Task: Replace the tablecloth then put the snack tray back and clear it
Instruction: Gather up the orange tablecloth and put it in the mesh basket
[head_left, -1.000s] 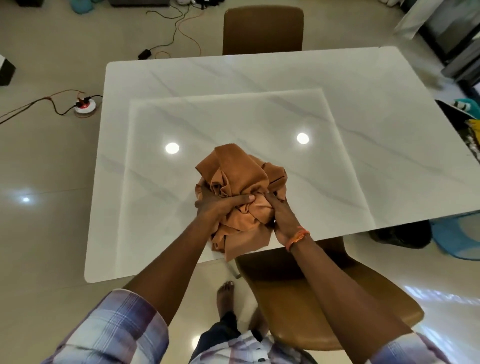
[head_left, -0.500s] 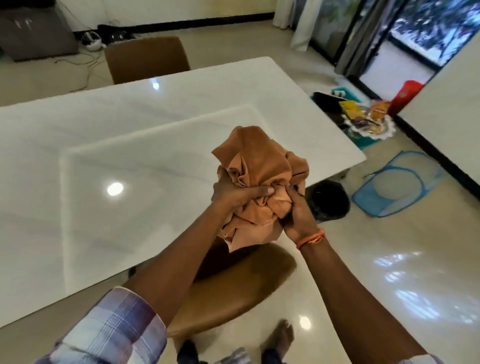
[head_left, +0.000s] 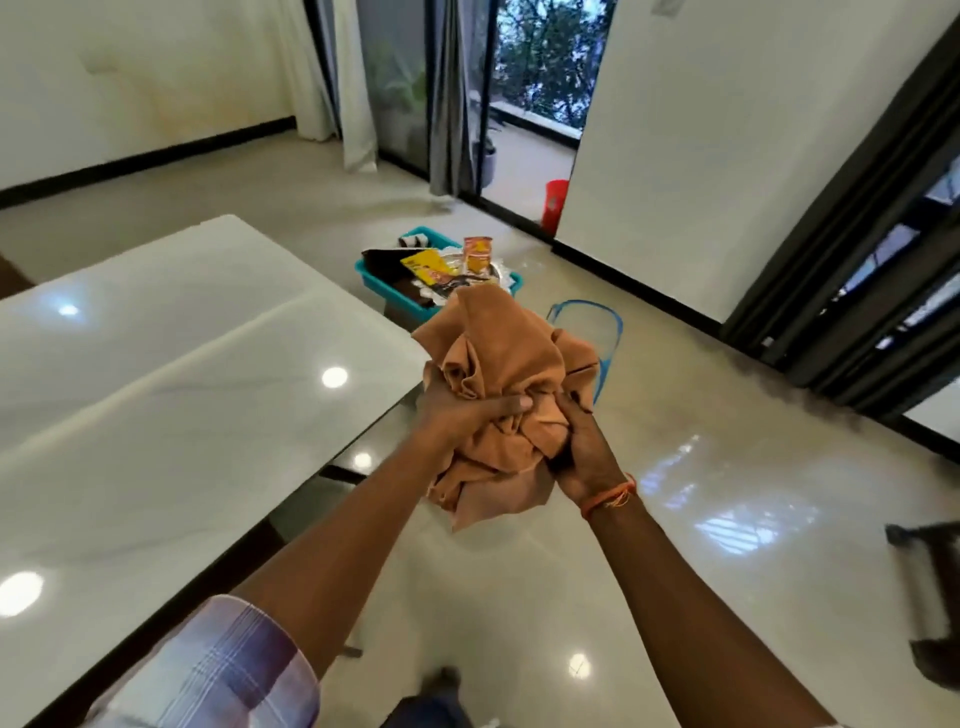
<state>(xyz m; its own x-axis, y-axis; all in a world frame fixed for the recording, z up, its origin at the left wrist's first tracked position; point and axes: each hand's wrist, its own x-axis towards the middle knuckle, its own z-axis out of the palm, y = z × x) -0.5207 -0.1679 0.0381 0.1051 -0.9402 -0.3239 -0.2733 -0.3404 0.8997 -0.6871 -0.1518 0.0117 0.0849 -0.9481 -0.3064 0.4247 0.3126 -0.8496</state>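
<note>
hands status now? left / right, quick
Left hand: closed, gripping the bunched orange tablecloth.
Right hand: closed on the same tablecloth, from the other side.

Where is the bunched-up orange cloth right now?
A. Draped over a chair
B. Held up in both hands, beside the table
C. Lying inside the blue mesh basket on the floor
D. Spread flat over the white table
B. The orange cloth is crumpled into a ball and gripped by the left hand and the right hand, out past the edge of the bare white table and above the floor.
</note>
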